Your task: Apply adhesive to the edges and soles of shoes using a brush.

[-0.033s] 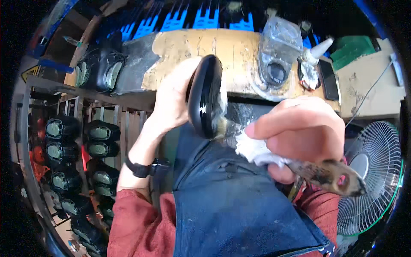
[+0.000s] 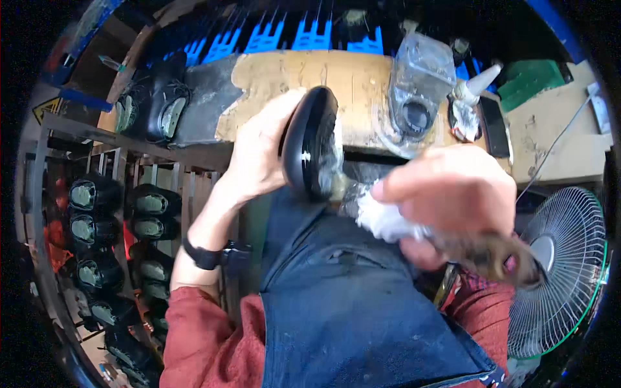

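A wide fisheye camera, the left one of a side-by-side pair worn on the person's head, looks down and forward over the person's own lap. The view is upright and unmirrored, near enough that the left hand [image 2: 259,152] and right hand [image 2: 456,191] loom large about its middle, with the denim-blue apron [image 2: 349,317] below them. The workbench [image 2: 284,72] crosses the upper part, the metal shoe rack [image 2: 84,130] lines the left side, and the wire-guarded fan [image 2: 569,258] stands at the right. Straight edges bend toward the dark rim.
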{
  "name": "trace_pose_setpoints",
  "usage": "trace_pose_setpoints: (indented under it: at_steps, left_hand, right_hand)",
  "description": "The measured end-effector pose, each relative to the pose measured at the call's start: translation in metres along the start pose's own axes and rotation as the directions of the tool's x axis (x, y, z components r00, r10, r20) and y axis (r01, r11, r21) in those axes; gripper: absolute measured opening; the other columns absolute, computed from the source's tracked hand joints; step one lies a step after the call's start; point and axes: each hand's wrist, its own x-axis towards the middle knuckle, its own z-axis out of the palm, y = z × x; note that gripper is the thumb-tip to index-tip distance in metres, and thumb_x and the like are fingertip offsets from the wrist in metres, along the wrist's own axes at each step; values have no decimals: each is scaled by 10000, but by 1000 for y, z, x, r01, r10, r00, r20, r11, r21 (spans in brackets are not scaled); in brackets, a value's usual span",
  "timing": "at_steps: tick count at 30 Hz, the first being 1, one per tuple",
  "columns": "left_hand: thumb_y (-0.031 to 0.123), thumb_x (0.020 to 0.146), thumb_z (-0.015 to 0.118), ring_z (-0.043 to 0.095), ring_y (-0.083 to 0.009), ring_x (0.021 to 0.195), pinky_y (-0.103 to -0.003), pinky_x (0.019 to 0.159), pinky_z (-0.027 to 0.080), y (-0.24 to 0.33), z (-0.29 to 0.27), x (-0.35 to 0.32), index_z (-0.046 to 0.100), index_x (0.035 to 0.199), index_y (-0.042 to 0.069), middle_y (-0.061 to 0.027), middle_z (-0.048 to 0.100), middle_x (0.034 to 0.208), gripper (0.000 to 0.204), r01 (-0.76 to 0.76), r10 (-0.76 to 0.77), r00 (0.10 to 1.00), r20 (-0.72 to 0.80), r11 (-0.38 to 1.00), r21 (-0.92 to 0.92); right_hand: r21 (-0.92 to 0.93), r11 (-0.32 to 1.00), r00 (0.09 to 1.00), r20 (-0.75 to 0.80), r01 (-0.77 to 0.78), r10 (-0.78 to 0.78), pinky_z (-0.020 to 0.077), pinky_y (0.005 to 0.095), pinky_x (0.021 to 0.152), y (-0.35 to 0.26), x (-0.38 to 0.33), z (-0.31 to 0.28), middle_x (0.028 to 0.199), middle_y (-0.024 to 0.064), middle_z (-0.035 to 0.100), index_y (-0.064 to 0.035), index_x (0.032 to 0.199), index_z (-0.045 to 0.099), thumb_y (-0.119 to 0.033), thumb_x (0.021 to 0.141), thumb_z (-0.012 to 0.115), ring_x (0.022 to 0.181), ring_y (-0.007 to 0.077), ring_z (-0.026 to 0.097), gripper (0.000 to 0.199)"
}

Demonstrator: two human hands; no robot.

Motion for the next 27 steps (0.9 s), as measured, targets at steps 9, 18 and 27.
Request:
trace_pose_setpoints:
  at_steps: [9,18,27]
  left_hand:
    - [327,546,871,624,-266,1013,-377,908,483,20,-16,-3,435,1289,47,-142,633,1095,906,369,-140,800,584,882,-294]
    - [220,558,871,596,-216,1028,-347,935,460,-3,-7,0,456,1283,36,-104,627,1089,856,443,-113,755,646,814,-375]
    - [95,615,761,580,-166,1005,-309,911,449,-46,19,-4,527,1226,-23,-75,627,1081,665,702,-153,709,689,243,-669]
  right_hand:
    - [357,925,792,-524,-130,314,487,234,532,29,21,-6,795,155,637,-37,898,469,-179,970,435,604,135,590,163]
    - [-14,1000,932,-361,10,-15,508,287,604,56,18,5,796,164,624,-14,909,491,-124,888,564,697,198,620,134]
    - [62,985,967,-189,-161,170,510,305,647,71,-20,28,873,214,626,12,964,467,-64,853,623,745,225,629,206]
